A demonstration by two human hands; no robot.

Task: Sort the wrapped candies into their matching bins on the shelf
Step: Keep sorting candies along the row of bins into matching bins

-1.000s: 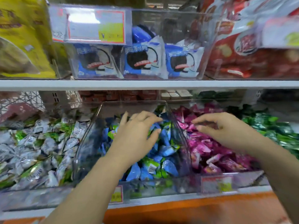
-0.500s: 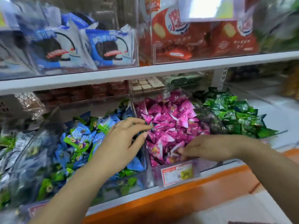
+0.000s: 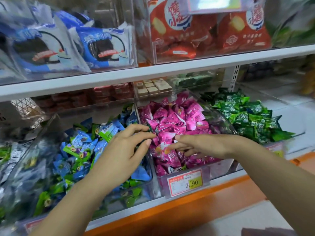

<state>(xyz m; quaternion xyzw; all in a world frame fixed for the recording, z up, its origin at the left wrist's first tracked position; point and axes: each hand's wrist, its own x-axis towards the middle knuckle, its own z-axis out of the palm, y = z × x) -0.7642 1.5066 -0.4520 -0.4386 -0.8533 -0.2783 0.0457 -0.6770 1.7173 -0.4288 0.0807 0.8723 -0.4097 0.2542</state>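
Left hand (image 3: 122, 150) fingers nearly straight, tips across divider at pink candies (image 3: 179, 120); whether it pinched anything, cannot tell; right hand (image 3: 196, 145) fingertips in same pink pile, grasp unclear; green candies (image 3: 247, 116) lay right, right hand nearer; blue candies (image 3: 81, 145) beneath left hand.
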